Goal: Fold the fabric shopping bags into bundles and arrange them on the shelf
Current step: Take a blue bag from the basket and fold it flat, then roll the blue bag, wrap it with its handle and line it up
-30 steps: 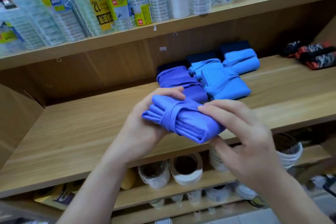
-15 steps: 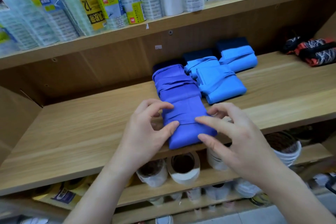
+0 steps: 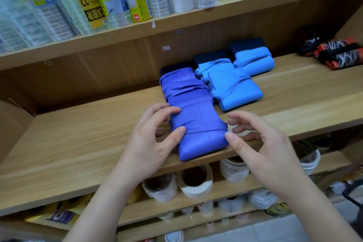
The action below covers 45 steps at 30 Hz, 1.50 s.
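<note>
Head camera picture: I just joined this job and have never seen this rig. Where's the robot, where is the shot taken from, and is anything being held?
There is no robot: a person works bare-handed, and the single camera sits on their head, looking down. The left hand and right hand touch the sides of a purple folded bag bundle lying at the front edge of the wooden shelf; neither grips it. Behind it lie another purple bundle, light blue bundles and dark navy ones; a red-and-black bundle lies far right. Tape rolls sit on the shelf below.

Plastic-wrapped tape packs [image 3: 117, 6] up top, white tape rolls [image 3: 196, 191] lower down, grey floor tiles [image 3: 265, 232]
</note>
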### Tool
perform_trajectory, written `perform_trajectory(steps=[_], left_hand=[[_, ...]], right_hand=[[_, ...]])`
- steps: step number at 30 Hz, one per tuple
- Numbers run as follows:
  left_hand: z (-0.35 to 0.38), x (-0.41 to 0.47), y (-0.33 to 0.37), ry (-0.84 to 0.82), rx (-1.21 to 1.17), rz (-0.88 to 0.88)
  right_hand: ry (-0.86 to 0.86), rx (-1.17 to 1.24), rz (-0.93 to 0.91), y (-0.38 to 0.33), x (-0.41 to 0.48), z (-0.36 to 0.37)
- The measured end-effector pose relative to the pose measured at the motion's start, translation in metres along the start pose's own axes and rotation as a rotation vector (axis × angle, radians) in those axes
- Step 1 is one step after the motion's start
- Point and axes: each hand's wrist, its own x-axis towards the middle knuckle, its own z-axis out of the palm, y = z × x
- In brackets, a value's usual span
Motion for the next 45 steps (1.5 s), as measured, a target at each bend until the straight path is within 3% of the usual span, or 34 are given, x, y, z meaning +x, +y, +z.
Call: perform_trajectory(steps=[5,12,20,25,29,33,38,45], left_hand=[[-0.009,-0.002,0.005,0.142,0.025,0.127],[-0.018,-0.02,0.02,0.122,-0.008,0.354],[0.033,-0.056,0.048,-0.197,-0.084,0.602],[0.107,-0.075,0.053,-0.487,0.003,0.637],[0.175,-0.098,0.055,-0.708,0.073,0.57],[0.25,-0.123,0.074,-0.871,0.142,0.466],[0.346,-0.148,0.129,-0.941,0.158,0.414],[0.471,-0.147,0.192,-0.997,0.152,0.353]], right_hand=[[0.199,0.027,0.046,-0.011,-0.02,-0.013],[0.295,-0.516,0.077,-0.01,-0.085,-0.046],[0.246,-0.895,0.429,-0.007,-0.199,-0.09],[0.189,-0.997,0.68,0.003,-0.278,-0.123],[0.191,-0.975,0.888,0.014,-0.346,-0.157],[0.41,-0.762,1.043,0.031,-0.413,-0.204],[0.761,-0.481,1.18,0.057,-0.475,-0.265],[0.822,-0.492,1.286,0.114,-0.513,-0.342]])
